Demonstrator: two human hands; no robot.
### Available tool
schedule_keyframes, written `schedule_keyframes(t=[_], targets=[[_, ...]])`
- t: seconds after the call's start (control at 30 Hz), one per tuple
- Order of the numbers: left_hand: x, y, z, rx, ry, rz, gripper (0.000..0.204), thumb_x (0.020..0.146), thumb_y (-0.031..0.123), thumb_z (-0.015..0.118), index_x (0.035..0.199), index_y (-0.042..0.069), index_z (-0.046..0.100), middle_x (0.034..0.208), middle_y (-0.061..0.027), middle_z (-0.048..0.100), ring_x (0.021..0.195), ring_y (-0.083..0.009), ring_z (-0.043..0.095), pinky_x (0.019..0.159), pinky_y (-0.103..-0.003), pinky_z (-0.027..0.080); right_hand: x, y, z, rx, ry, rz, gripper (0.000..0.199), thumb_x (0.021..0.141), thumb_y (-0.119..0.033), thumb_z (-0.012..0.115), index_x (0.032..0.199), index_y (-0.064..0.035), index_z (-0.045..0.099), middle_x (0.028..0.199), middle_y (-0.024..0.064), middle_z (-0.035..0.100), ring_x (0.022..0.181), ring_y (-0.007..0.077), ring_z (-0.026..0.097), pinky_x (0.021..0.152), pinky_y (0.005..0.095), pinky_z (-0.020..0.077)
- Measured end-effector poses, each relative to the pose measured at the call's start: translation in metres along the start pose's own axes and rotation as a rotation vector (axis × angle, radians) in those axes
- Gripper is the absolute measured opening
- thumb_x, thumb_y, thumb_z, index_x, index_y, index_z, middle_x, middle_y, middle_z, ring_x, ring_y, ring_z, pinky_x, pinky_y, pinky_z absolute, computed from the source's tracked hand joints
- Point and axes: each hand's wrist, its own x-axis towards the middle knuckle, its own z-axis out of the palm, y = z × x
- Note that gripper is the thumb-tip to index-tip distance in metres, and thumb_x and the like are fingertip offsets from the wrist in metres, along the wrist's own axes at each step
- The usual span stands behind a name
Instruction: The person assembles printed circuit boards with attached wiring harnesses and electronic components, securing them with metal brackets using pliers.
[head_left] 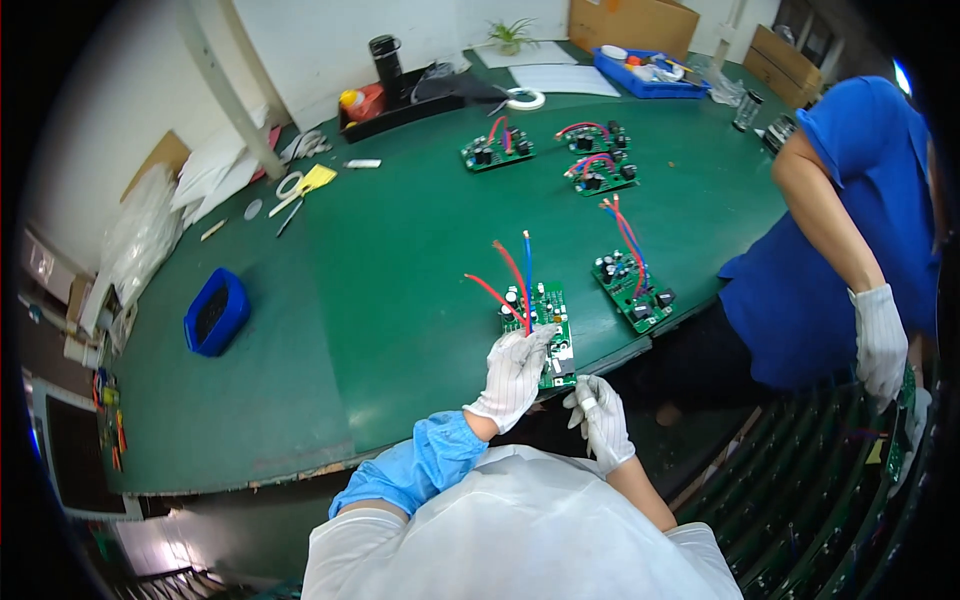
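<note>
The circuit board (556,312) lies at the centre of the frame, flat on the green workbench (420,230), its lower end at the front edge of the bench. Two red wires (512,264) and one blue wire (528,265) rise from it, bare-ended, toward the top of the frame. The gloved left hand (512,378) lies over the board's left side, fingers close together and reaching across the wire bases; whether they clamp the board or only press on it cannot be told. The gloved right hand (602,425) is at the board's lower right corner, fingers bent and bunched; contact with the corner, or any small part between the fingertips, cannot be confirmed. Hazards, by judgement: the board may tip or slide off if the corner is pushed down at the edge without firm support from the left hand; a wire joint may be strained if the left fingers lean on the wires; glove fabric may snag on component leads. A second wired board (634,292) lies just to the right, also near the edge, and could be knocked by a sideways sweep. Three further boards (603,178) stand at upper centre, a blue bin (239,305) at left, and a co-worker's gloved hand (882,345) at far right.
</note>
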Motion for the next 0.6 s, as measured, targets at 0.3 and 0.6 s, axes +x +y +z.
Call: schedule_keyframes(t=[0.3, 0.6], targets=[[0.035, -0.011, 0.073, 0.052, -0.214, -0.095, 0.037, 0.094, 0.019, 0.046, 0.129, 0.008, 0.049, 0.109, -0.0204, 0.058, 0.093, -0.0315, 0.06, 0.081, -0.037, 0.047, -0.019, 0.019, -0.034, 0.105, 0.192, 0.04, 0.037, 0.094, -0.031, 0.047, 0.111, 0.0022, 0.053, 0.073, 0.0044, 0.057, 0.047, 0.0066, 0.047, 0.038, 0.0195, 0.0314], [0.036, -0.022, 0.075, 0.103, -0.298, -0.049, 0.046, 0.097, 0.031, 0.04, 0.135, 0.006, 0.042, 0.138, -0.0158, 0.041, 0.123, -0.0308, 0.045, 0.097, -0.035, 0.039, -0.013, 0.018, -0.027, 0.067, 0.081, 0.08, 0.032, 0.093, -0.025, 0.049, 0.105, 0.0049, 0.056, 0.074, 0.0083, 0.059, 0.05, 0.0098, 0.05, 0.044, 0.022, 0.0406]])
